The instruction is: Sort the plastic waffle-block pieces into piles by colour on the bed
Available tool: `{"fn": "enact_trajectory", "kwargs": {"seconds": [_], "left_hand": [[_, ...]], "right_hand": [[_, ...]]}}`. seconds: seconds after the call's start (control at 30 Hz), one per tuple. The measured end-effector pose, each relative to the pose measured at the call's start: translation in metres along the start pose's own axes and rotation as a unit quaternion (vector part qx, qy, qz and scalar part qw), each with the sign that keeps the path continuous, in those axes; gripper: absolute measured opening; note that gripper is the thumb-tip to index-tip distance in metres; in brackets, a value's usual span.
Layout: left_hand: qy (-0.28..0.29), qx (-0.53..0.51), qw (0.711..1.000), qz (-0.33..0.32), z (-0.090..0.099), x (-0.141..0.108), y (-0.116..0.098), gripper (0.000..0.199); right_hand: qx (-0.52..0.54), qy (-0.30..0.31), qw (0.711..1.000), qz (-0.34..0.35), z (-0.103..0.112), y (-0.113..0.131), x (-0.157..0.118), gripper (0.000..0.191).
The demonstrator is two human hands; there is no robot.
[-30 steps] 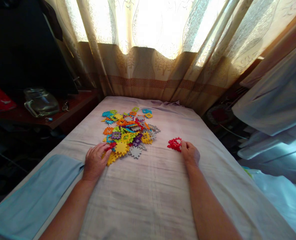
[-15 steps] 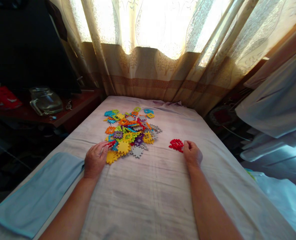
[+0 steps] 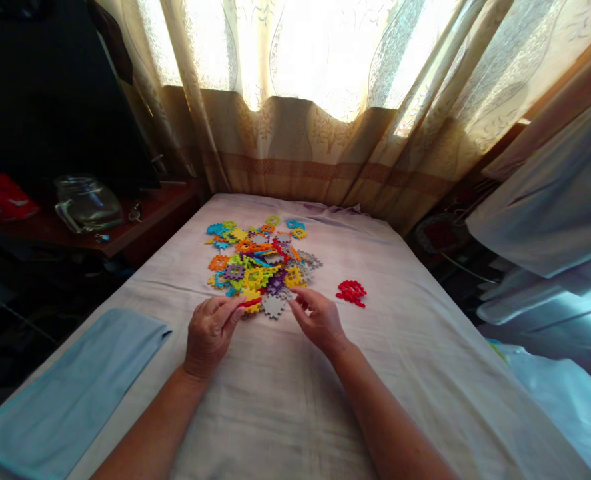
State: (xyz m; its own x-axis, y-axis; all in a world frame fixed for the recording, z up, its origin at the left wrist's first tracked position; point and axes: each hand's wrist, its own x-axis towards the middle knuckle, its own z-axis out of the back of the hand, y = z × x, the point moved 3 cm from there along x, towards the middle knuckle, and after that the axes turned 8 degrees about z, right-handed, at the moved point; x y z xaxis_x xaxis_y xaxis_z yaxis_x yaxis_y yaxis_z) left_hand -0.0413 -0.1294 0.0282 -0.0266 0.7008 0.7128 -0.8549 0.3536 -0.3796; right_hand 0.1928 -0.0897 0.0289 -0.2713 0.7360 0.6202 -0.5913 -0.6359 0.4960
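Red piece (image 3: 252, 303): I have it pinched in my left hand (image 3: 209, 337), at the pile's (image 3: 254, 277) near edge. My right hand (image 3: 321, 321) is unclenched beside a gray piece (image 3: 273, 307); I can't tell whether they touch. Red pieces (image 3: 351, 292) lie apart, rightward; beyond hangs a curtain (image 3: 295, 143).

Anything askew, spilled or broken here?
Nothing stands out. The pile is jumbled, but it rests on the sheet, with no visible breakage at this size. The red cluster lies apart on the right; the left hand holds another red piece.
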Motion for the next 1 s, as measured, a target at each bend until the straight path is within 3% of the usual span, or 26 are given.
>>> {"fn": "enact_trajectory", "kwargs": {"seconds": [0.17,0.3,0.43,0.6,0.77,0.87,1.0], "left_hand": [[0.034,-0.004,0.999,-0.039,-0.008,-0.006,-0.017,0.024],[0.071,-0.006,0.997,-0.030,-0.014,-0.009,-0.017,0.026],[0.117,0.015,0.992,-0.036,-0.020,-0.009,-0.015,0.041],[0.191,0.093,0.977,-0.034,-0.030,-0.015,-0.011,0.039],[0.186,0.131,0.974,0.003,-0.034,-0.019,-0.007,0.038],[0.174,0.161,0.971,0.039,-0.032,-0.017,0.000,0.038],[0.145,0.181,0.969,0.084,-0.027,-0.013,0.010,0.036]], "right_hand": [[0.012,0.057,0.992,0.111,-0.018,0.032,-0.006,0.027],[-0.012,0.055,0.993,0.106,-0.019,0.030,-0.007,0.025],[-0.034,0.030,0.995,0.085,-0.006,0.012,-0.002,0.024],[-0.121,-0.056,0.990,-0.035,0.035,-0.045,0.000,0.028],[-0.203,-0.116,0.954,-0.187,0.073,-0.101,-0.021,0.037],[-0.232,-0.110,0.935,-0.246,0.081,-0.115,-0.032,0.038],[-0.254,-0.087,0.925,-0.271,0.081,-0.118,-0.037,0.037]]}}
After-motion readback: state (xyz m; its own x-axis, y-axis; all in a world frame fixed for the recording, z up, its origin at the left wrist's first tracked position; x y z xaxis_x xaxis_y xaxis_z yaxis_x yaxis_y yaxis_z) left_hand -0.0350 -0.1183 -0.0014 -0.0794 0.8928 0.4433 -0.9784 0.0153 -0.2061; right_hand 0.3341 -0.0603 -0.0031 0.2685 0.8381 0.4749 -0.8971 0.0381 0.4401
